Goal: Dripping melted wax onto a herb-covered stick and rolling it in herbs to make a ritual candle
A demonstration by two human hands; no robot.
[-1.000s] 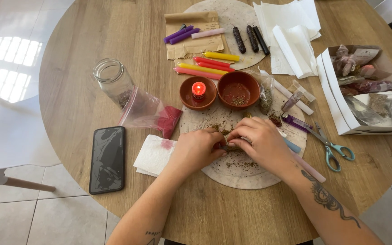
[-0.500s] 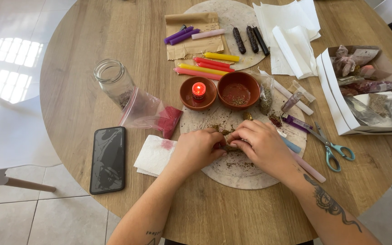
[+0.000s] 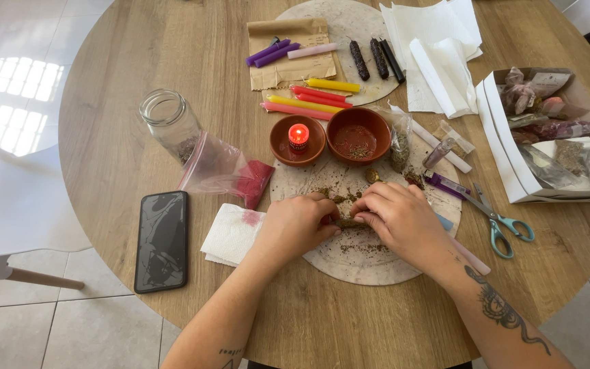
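My left hand (image 3: 295, 223) and my right hand (image 3: 399, 220) meet over a round pale mat (image 3: 363, 263) strewn with dried herb crumbs. Both pinch a small herb-coated candle (image 3: 347, 223) lying between the fingertips; most of it is hidden by the fingers. Just beyond stand two clay bowls: one (image 3: 283, 148) holds a lit red tealight (image 3: 298, 136), the other (image 3: 378, 130) holds herb dust.
Coloured candles (image 3: 305, 101), dark coated candles (image 3: 370, 58) and white papers (image 3: 435, 48) lie at the back. A glass jar (image 3: 170, 123), plastic bag (image 3: 220, 167), napkin (image 3: 230, 234) and phone (image 3: 162, 239) are left. Scissors (image 3: 496, 219) and a box of sachets (image 3: 554, 137) are right.
My right hand has shifted slightly right and back over the mat, uncovering a small brownish lump near the bowls. My left hand has stayed put.
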